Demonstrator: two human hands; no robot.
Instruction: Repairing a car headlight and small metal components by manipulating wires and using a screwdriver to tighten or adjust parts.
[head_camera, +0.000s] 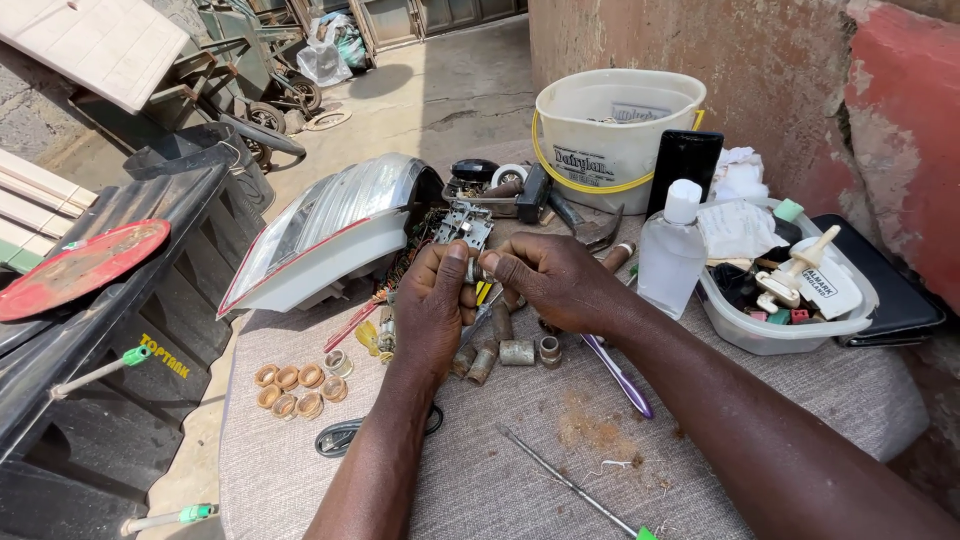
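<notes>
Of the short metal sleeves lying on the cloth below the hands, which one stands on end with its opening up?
The rightmost sleeve, just below the right hand: its round opening faces up, while the silvery sleeve and the rusty sleeves beside it lie on their sides.

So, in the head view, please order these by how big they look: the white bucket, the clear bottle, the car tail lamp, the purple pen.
1. car tail lamp
2. white bucket
3. clear bottle
4. purple pen

The bucket stands farther from the camera, so the first two are unsure.

Single head-worn view, looking steeply down and forward over the worktop (560, 470). Close range: both forearms enter from bottom edge. Yard floor and wall visible beyond. No second view.
</notes>
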